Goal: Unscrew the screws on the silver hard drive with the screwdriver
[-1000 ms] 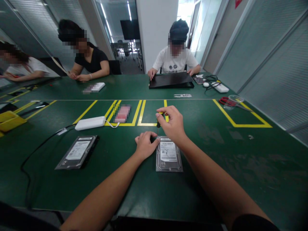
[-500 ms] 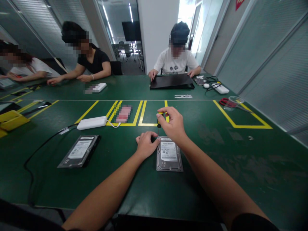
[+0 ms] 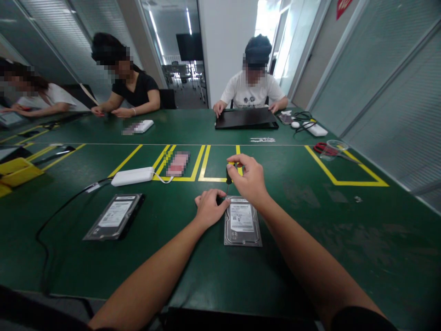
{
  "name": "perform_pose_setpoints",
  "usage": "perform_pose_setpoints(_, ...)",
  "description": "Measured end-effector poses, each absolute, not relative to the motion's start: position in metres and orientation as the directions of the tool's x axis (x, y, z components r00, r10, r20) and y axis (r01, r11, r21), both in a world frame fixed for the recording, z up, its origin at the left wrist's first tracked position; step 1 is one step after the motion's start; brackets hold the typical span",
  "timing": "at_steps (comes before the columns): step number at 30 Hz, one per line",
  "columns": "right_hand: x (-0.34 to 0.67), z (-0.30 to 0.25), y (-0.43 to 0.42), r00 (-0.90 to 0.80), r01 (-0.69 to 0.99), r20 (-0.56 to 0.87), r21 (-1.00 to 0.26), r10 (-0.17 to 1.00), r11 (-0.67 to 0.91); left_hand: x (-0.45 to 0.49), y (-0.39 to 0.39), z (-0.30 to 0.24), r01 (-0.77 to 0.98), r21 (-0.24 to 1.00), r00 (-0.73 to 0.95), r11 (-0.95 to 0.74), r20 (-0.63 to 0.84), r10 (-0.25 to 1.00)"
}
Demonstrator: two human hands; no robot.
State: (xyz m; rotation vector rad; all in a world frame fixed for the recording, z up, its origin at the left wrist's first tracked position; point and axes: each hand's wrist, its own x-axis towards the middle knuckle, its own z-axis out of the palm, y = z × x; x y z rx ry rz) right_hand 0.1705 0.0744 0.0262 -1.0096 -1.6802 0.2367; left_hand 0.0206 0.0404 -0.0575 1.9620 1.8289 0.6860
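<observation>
A silver hard drive [image 3: 243, 225] with a white label lies flat on the green table in front of me. My right hand [image 3: 251, 179] grips a screwdriver [image 3: 228, 175] with a black and yellow handle. Its thin shaft points down, nearly upright, at the drive's far left corner; the tip is too small to make out. Beside that same corner, my left hand [image 3: 211, 207] has its fingers curled and its thumb against the drive's edge. A second hard drive [image 3: 115, 216] lies label up on the left, apart from both hands.
A white power strip [image 3: 132, 176] with a black cable sits left, near a blurred pink item [image 3: 178, 164]. Red-handled scissors [image 3: 322, 148] and a clear plastic cup [image 3: 334, 149] are at right. Across the table, a person holds a black panel [image 3: 246, 118]. Yellow bins [image 3: 20, 171] stand far left.
My hands stay at the drive's corner, with the right fingers shifting slightly on the screwdriver handle. Across the table, the black-shirted person's outstretched hand has drawn back toward the other hand.
</observation>
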Motion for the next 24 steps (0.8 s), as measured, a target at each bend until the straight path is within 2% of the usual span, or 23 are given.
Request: perform_pose_setpoints(24,0.1700,0.0257,0.0762,-0.047,0.473,0.724,-0.591,0.688,0.654,0.0216,0.0395,-0.0578,0.814,0.574,0.038,-0.093,0.107,0.993)
